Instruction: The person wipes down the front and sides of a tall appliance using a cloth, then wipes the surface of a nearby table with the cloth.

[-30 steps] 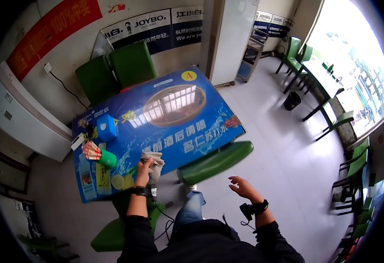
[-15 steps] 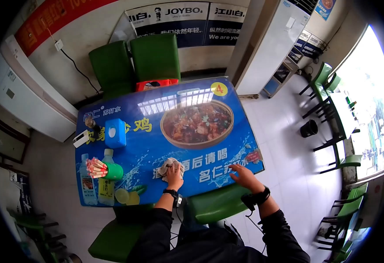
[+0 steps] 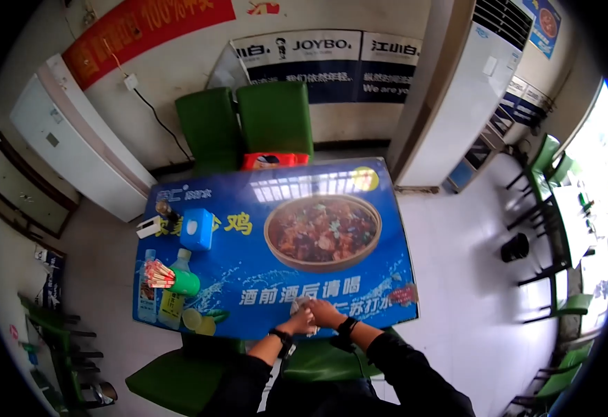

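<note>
My two hands are together above the near edge of a blue printed table [image 3: 238,254]. A light, crumpled cloth [image 3: 302,303] shows between them. My left hand [image 3: 298,322] is closed on it from the left. My right hand [image 3: 327,314] comes in from the right, its fingers bent against the cloth and the left hand. Much of the cloth is covered by the fingers. Dark bands with small devices circle both wrists.
At the table's left stand a blue tissue box [image 3: 197,229], a green holder [image 3: 186,282] of red-and-white wrapped sticks, a white box [image 3: 148,227] and a small dark bottle [image 3: 164,208]. Green chairs [image 3: 275,121] stand behind; another chair [image 3: 318,361] is at the near edge.
My left hand has moved right and nearer to me with the cloth, lifting it off the table. My right hand, open before, has come in to meet it. The view has tilted up.
</note>
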A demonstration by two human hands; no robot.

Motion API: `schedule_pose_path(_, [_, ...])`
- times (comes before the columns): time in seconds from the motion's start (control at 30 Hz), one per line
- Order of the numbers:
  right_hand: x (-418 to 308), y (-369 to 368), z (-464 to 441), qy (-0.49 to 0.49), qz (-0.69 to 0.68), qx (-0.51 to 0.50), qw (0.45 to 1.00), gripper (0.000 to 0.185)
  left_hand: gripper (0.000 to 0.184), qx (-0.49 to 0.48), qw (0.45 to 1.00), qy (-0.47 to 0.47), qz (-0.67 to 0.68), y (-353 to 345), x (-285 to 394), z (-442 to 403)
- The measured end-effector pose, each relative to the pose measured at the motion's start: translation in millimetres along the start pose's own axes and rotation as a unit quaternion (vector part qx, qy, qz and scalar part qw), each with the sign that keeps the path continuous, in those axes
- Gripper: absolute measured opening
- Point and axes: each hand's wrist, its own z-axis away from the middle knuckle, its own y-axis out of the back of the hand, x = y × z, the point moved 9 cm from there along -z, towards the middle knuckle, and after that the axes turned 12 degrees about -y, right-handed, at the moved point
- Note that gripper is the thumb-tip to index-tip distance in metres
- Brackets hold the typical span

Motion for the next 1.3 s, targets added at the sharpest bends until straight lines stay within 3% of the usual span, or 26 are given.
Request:
schedule_pose_path(0.03, [-4, -4, -3, 0.003, -0.025, -0.026, 0.999, 0.046, 0.043, 0.143, 0.985, -0.001, 0.101, -13, -21, 9])
schedule_pose_path(0.07, [-6, -14, -2, 0.004, -0.048, -0.055, 0.997, 0.047, 0.043, 0.125, 0.977, 0.060, 0.163, -1, -12, 19])
schedule_pose_path(0.1, [-7, -29, -4, 0.096, -0.050, 0.048, 0.993, 0.048, 0.043, 0.137, 0.952, 0.130, 0.239, 12, -5, 34])
schedule_pose_path(0.13, [-8, -36, 0, 0.059, -0.022, -0.050, 0.997, 0.046, 0.044, 0.147, 0.916, 0.199, 0.315, 15, -6, 49])
schedule_pose_path(0.2, [-13, -37, 6, 0.120, 0.105, 0.080, 0.984, 0.040, 0.044, 0.166, 0.908, 0.216, 0.317, -2, -20, 62])
schedule_pose_path(0.27, [-5, -42, -1, 0.121, 0.067, 0.088, 0.986, 0.046, 0.043, 0.184, 0.900, 0.232, 0.319, -9, -30, 77])
schedule_pose_path(0.33, [20, -34, -9, 0.068, 0.058, 0.166, 0.982, 0.037, 0.043, 0.240, 0.875, 0.264, 0.326, -8, -31, 100])
schedule_pose_path(0.4, [70, -27, -26, -0.094, 0.047, 0.090, 0.990, 0.033, 0.042, 0.276, 0.852, 0.291, 0.338, -11, -30, 123])
schedule_pose_path(0.47, [106, 11, -7, -0.182, 0.043, 0.192, 0.963, 0.035, 0.042, 0.345, 0.794, 0.334, 0.374, -4, -30, 151])
schedule_pose_path(0.6, [155, 30, 34, -0.349, -0.062, 0.195, 0.915, 0.052, 0.041, 0.395, 0.779, 0.323, 0.364, -24, -46, 183])
schedule_pose_path(0.67, [155, 29, 36, -0.310, -0.058, 0.227, 0.921, 0.063, 0.037, 0.389, 0.791, 0.312, 0.356, -22, -41, 188])
schedule_pose_path(0.8, [150, -14, 10, -0.296, 0.015, 0.172, 0.939, 0.055, 0.036, 0.417, 0.799, 0.254, 0.351, -13, -40, 187])
schedule_pose_path(0.87, [114, -10, 12, -0.317, -0.145, 0.135, 0.927, 0.041, 0.036, 0.431, 0.795, 0.214, 0.370, -17, -49, 184])
schedule_pose_path(0.93, [93, -41, -4, -0.305, -0.111, 0.153, 0.934, 0.033, 0.036, 0.424, 0.798, 0.204, 0.377, -10, -49, 186])
schedule_pose_path(1.0, [45, -70, -31, -0.161, -0.199, 0.130, 0.958, 0.036, 0.036, 0.432, 0.817, 0.183, 0.335, 2, -40, 197])
schedule_pose_path(1.07, [-9, -77, -33, -0.218, -0.015, -0.012, 0.976, 0.043, 0.042, 0.415, 0.826, 0.177, 0.337, 0, -42, 209])
schedule_pose_path(1.1, [-37, -59, -28, -0.261, -0.066, -0.006, 0.963, 0.047, 0.048, 0.410, 0.830, 0.174, 0.336, -2, -43, 213])
schedule_pose_path(1.13, [-28, -101, -53, -0.216, -0.096, -0.004, 0.972, 0.045, 0.048, 0.405, 0.831, 0.169, 0.343, -4, -41, 217])
schedule_pose_path(1.23, [-105, -17, -23, -0.249, -0.183, 0.056, 0.949, 0.042, 0.061, 0.475, 0.826, 0.157, 0.260, 20, -31, 245])
schedule_pose_path(1.3, [-154, 4, -35, -0.105, -0.148, 0.008, 0.983, 0.045, 0.068, 0.546, 0.832, 0.021, 0.092, 64, 0, 256])
